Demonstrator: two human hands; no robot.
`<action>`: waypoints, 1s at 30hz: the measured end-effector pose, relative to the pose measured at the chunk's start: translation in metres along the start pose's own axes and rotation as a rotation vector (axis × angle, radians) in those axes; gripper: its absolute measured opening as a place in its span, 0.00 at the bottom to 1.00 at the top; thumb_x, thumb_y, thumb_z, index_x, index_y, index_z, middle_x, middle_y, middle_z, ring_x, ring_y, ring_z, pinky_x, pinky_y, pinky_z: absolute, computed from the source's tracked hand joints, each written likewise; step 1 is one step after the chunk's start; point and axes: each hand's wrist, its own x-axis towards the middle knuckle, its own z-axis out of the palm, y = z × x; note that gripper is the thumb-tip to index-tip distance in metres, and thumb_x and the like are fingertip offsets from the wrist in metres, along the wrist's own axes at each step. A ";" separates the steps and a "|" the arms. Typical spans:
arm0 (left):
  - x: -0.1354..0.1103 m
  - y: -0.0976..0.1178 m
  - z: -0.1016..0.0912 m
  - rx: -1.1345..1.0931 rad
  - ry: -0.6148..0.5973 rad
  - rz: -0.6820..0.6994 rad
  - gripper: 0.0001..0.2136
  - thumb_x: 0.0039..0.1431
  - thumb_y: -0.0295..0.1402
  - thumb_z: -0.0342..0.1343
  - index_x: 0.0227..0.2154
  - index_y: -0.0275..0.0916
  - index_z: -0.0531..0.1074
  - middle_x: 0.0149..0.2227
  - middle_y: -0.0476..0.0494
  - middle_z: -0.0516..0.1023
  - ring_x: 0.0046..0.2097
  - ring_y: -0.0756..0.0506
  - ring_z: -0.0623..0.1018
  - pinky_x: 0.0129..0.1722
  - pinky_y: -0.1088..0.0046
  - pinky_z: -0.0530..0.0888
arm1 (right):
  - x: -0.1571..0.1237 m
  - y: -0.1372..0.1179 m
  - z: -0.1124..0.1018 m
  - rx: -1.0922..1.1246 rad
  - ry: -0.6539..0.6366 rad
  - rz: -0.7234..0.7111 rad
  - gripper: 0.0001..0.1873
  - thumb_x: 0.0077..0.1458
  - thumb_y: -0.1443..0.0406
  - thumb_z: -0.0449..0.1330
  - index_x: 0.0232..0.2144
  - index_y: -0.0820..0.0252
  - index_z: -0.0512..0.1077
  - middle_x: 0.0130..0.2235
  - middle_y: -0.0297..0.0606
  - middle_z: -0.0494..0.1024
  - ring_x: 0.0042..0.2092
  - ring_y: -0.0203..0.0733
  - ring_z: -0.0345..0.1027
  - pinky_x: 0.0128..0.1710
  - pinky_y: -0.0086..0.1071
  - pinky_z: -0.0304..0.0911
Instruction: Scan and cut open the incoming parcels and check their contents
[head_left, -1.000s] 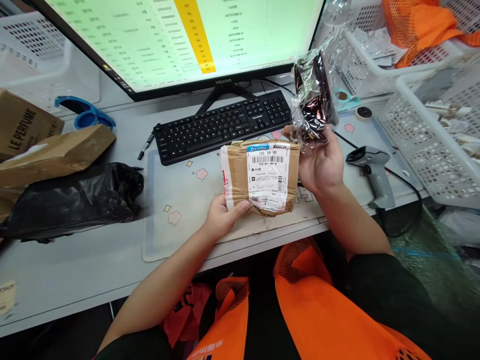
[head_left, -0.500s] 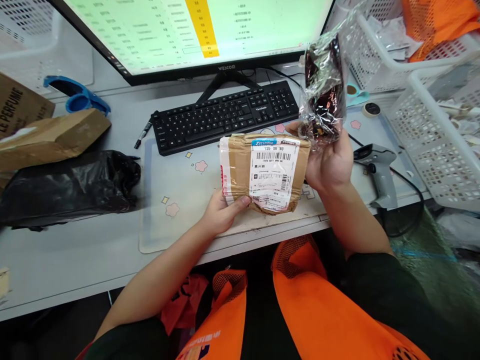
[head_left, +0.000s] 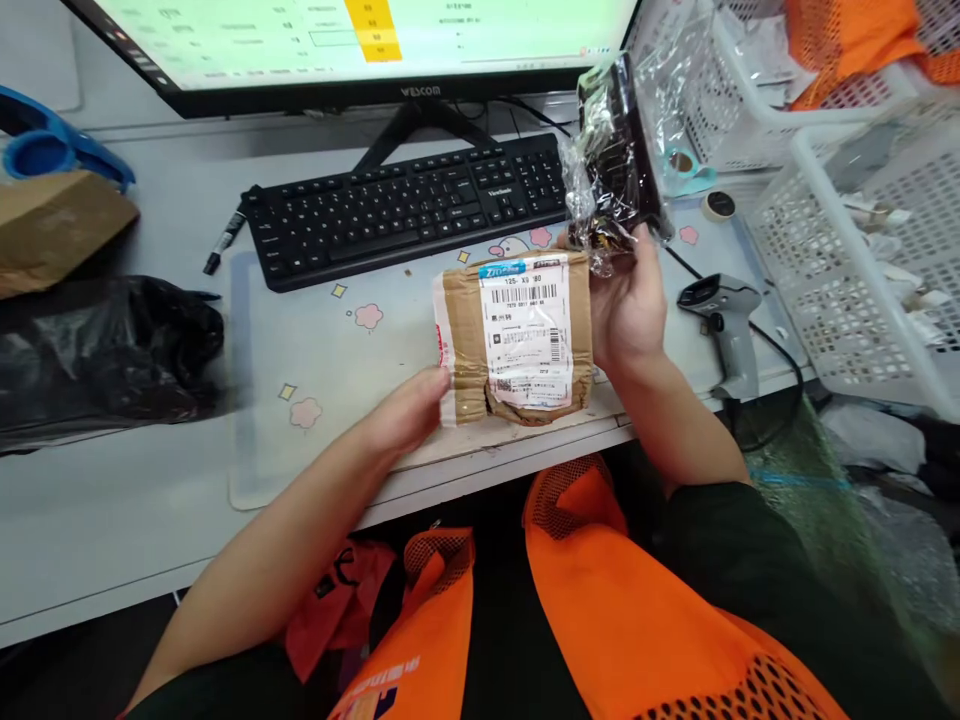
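In front of the keyboard (head_left: 412,215) I hold a torn cardboard box (head_left: 460,345) with a white shipping label (head_left: 529,335) facing me. My left hand (head_left: 412,405) is closed on the box's left edge, the thumb at its side. My right hand (head_left: 630,305) is closed round a dark item in clear plastic wrap (head_left: 619,165), which stands up above the palm. The same hand is at the box's right side; its fingers behind the box are hidden. What the wrapped item is, I cannot tell.
A grey barcode scanner (head_left: 724,325) lies on the right of the desk, near white baskets (head_left: 817,250). On the left are a black plastic parcel (head_left: 112,350), a brown carton (head_left: 60,230) and a blue tape dispenser (head_left: 60,145). The monitor (head_left: 420,90) stands behind.
My view has shifted right, so the desk things appear further left. The wrapped item has tilted in my right hand. My left thumb has moved from the box's front to its left edge.
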 end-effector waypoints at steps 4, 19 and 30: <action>0.003 0.000 0.004 0.008 0.088 -0.142 0.25 0.46 0.54 0.76 0.37 0.38 0.85 0.40 0.33 0.87 0.49 0.29 0.86 0.55 0.47 0.83 | -0.001 0.007 0.002 -0.001 -0.080 0.036 0.36 0.56 0.28 0.52 0.50 0.41 0.73 0.54 0.35 0.81 0.70 0.58 0.64 0.61 0.58 0.73; -0.002 0.003 0.014 -0.082 0.248 -0.011 0.23 0.42 0.42 0.81 0.41 0.38 0.86 0.44 0.35 0.88 0.47 0.33 0.87 0.56 0.50 0.83 | 0.002 0.019 -0.002 -0.021 -0.104 -0.071 0.34 0.61 0.31 0.52 0.54 0.42 0.76 0.60 0.33 0.78 0.74 0.56 0.58 0.67 0.55 0.69; -0.005 0.004 0.018 -0.112 0.281 0.012 0.22 0.44 0.39 0.80 0.42 0.37 0.86 0.46 0.35 0.87 0.50 0.33 0.86 0.58 0.52 0.80 | 0.014 0.031 -0.015 -0.046 -0.118 -0.169 0.30 0.68 0.39 0.53 0.50 0.53 0.78 0.58 0.41 0.79 0.69 0.54 0.65 0.67 0.54 0.65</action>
